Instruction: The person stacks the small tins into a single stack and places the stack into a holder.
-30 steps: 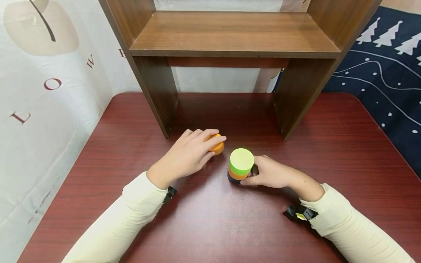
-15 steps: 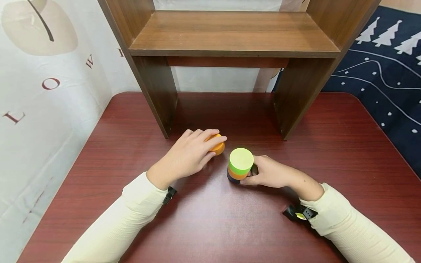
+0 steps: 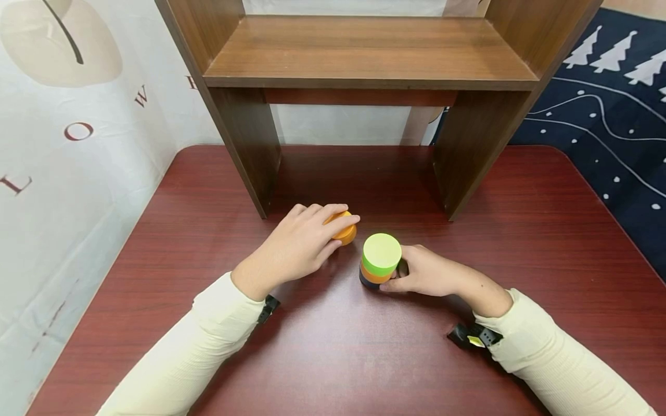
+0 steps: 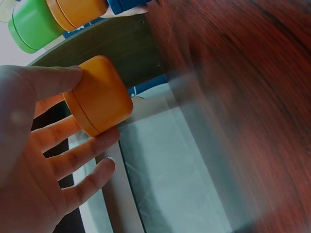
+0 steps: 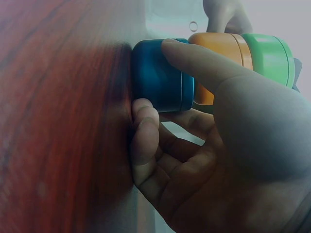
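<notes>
On the tabletop (image 3: 333,364), work is seemingly pausing, the left hand (image 3: 295,247) still pinching an orange jar (image 4: 106,94), the right hand (image 3: 429,273) still gripping a stack's (image 3: 381,254) blue jar (image 5: 154,80).

Left grip (image 3: 300,242) holds orange jar (image 3: 346,236), right grip (image 3: 430,271) three-coloured stack (image 3: 380,263)

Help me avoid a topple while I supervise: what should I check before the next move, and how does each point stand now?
1. Stack of smooth, round dark blue, orange and green containers stands upright: ok.
2. Right hand grips the stack's dark blue bottom container: ok.
3. Left hand holds the separate smooth, round orange container: ok.
4. Visible gap between that container and the stack: ok.
5. Green top of the stack uncovered: ok.
6. Containers' contents, full or empty: cannot tell.
</notes>
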`<state>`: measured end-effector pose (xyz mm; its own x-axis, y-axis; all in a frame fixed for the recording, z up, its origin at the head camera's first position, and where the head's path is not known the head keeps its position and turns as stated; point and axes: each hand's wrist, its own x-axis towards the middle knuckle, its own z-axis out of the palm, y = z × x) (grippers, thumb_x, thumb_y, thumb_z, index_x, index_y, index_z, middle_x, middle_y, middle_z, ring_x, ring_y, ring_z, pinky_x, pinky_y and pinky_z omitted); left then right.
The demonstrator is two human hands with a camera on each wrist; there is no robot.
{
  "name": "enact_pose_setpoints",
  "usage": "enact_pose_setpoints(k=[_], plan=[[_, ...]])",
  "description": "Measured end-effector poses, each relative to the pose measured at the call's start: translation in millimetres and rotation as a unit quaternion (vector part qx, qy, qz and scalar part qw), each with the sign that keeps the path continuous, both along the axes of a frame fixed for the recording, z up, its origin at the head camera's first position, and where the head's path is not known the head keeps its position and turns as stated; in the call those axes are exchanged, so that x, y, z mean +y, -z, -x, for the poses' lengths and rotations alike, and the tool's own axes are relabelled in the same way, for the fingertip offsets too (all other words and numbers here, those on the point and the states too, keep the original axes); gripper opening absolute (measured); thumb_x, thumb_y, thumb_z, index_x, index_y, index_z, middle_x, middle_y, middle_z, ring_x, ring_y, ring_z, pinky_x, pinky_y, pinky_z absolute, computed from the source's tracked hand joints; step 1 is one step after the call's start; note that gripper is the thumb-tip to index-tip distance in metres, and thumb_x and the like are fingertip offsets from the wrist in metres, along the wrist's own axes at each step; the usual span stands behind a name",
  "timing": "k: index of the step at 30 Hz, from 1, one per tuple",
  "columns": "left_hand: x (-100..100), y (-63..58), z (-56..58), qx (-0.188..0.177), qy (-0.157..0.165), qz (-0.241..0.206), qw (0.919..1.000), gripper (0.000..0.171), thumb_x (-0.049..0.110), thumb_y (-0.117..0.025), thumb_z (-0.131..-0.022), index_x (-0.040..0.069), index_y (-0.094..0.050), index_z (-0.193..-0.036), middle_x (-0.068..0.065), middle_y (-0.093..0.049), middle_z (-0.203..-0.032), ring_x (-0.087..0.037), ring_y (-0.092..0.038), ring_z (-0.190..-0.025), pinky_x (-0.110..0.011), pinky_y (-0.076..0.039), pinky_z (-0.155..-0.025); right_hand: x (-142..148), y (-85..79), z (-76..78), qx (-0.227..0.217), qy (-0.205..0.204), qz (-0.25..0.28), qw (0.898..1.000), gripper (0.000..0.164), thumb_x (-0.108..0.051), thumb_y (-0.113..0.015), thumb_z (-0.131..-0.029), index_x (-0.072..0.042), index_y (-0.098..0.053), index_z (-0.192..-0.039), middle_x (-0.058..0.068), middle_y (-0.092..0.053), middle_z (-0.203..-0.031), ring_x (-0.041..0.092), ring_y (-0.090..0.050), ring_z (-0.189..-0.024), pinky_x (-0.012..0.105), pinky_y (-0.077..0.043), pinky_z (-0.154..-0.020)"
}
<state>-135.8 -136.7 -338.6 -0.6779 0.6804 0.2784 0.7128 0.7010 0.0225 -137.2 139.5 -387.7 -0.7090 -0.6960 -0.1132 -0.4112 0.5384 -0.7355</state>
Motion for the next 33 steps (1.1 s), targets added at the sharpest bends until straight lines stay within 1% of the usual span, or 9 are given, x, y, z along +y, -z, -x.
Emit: enact_pose_setpoints(k=[22,33], plan=[[1.7,-1.6,-2.3,0.006,0.010,-0.009,0.9999,0.048,0.022,-0.068,-0.094,0.023,-0.056,-0.140,-0.005,-0.057,-0.140,-0.026,-0.062,-0.110,-0.042,-0.046,-0.089,0.9,1.7,0.4,0.002,0.003,-0.002,1.000,0.034,-0.029,-0.083,-0.081,-0.016,-0.063,-0.105,-0.007,-0.058,-0.076,0.008,-0.053,-0.067,0.023,-0.047,-0.062],[1.1,-0.5,-2.8,0.004,0.014,-0.015,0.9998,0.048,0.021,-0.068,-0.094,0.022,-0.056,-0.140,-0.005,-0.057,-0.140,-0.026,-0.061,-0.110,-0.042,-0.046,-0.089,-0.7,0.7,-0.5,0.007,0.002,0.004,1.000,0.034,-0.028,-0.083,-0.081,-0.015,-0.063,-0.105,-0.006,-0.059,-0.079,0.008,-0.053,-0.071,0.023,-0.047,-0.065]])
